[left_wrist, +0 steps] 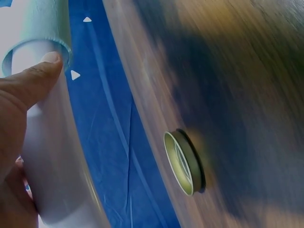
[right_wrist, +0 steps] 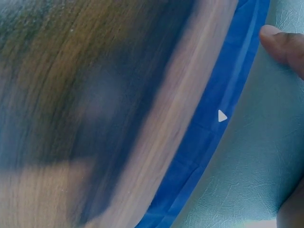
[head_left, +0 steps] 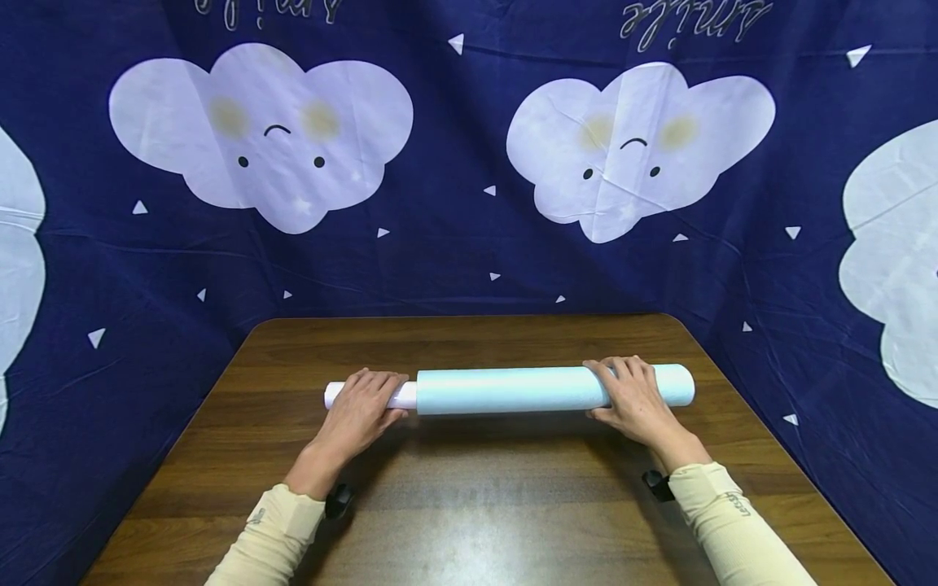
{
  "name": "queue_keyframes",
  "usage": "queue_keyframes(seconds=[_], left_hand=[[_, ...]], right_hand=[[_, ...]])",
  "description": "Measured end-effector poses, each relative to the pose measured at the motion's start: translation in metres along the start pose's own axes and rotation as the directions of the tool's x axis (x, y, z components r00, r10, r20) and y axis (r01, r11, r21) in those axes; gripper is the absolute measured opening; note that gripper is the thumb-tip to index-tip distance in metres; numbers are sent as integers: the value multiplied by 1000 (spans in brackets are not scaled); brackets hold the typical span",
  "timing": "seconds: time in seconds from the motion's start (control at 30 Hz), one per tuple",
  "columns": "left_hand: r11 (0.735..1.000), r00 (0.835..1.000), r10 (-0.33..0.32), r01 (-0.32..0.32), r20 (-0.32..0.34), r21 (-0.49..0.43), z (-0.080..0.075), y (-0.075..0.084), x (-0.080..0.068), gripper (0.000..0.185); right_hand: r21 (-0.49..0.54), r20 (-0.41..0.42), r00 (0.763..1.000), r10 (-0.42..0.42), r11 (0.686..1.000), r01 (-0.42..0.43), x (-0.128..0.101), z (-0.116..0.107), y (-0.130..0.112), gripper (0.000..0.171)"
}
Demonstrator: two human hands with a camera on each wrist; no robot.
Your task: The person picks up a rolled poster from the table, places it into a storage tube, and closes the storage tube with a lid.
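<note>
I note the left hand curled over the white inner tube and the right hand curled over the pale blue outer roll lying between them on the wooden table; uneven pressure risks the nested tube telescoping out leftward.

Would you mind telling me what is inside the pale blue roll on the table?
A white tube sticks out of the pale blue roll at its left end, under the left hand. How far it runs inside is hidden.
</note>
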State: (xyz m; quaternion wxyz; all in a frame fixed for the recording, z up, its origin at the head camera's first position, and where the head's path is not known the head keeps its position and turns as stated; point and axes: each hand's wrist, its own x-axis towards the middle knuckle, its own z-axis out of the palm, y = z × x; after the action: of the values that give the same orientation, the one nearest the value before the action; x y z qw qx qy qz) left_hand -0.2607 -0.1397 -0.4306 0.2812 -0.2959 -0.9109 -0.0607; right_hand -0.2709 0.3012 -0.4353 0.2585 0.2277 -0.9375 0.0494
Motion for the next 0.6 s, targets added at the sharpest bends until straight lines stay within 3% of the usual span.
queue_keyframes(seconds=[0.6], left_hand=[[999,1000,25,-26,18,32,7,7,8,50]], right_hand=[[-18,-8,1000,-12,1000,12,0,1,1,83]])
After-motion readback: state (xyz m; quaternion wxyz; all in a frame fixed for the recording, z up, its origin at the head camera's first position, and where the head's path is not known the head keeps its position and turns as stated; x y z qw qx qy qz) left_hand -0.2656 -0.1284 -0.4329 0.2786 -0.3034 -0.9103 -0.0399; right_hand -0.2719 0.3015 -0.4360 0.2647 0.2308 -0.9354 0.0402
